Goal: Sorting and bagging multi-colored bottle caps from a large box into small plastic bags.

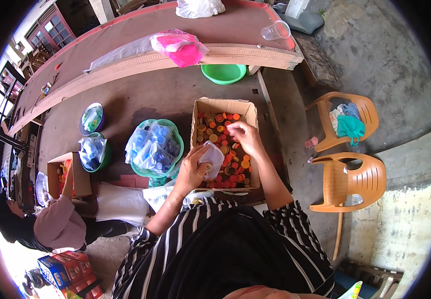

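Note:
In front of me stands an open cardboard box [225,104] full of loose bottle caps [233,178] in red, orange, yellow and dark colours. My left hand [192,170] grips a small clear plastic bag [215,155] over the box's left side. A few pale caps seem to lie inside the bag, low down near my fingers. Above the right half of the box is my right hand [246,138], its fingers curled together over the caps. Whatever its fingertips hold, if anything, is too small to make out.
Left of the box sits a green basin [179,133] with bagged blue caps. Flat plastic sheets [120,204] lie by the table's near edge. A person [61,219] reaches into another box [83,182] at far left. Orange chairs [347,182] stand right; a wooden beam [235,56] crosses behind.

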`<state>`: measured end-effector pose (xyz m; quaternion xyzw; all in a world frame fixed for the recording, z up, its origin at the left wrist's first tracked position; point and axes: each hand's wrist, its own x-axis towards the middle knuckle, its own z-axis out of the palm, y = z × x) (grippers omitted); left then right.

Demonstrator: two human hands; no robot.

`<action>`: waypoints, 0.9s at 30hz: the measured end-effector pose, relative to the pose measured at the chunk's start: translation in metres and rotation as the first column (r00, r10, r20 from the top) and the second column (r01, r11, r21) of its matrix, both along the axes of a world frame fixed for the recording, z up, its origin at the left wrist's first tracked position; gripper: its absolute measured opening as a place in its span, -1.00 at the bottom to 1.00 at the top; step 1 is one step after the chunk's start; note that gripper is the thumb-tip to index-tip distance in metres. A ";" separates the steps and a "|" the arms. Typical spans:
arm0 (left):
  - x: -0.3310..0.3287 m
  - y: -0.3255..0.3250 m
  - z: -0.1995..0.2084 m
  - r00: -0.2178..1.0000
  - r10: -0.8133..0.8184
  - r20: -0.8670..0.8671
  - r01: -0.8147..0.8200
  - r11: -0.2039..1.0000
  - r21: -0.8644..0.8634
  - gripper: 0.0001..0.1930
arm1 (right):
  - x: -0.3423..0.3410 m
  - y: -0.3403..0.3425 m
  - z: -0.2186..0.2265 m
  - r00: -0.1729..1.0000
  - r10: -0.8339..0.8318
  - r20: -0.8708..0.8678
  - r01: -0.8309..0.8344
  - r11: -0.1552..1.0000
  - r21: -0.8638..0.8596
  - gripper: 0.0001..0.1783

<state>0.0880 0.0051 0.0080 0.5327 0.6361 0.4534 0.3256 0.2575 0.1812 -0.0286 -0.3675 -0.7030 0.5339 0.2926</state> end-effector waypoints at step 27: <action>-0.016 0.013 -0.008 0.999 0.015 0.051 -0.017 0.999 0.039 -0.47 | 0.019 0.031 -0.160 0.671 -0.300 0.678 -0.079 0.880 0.468 -0.69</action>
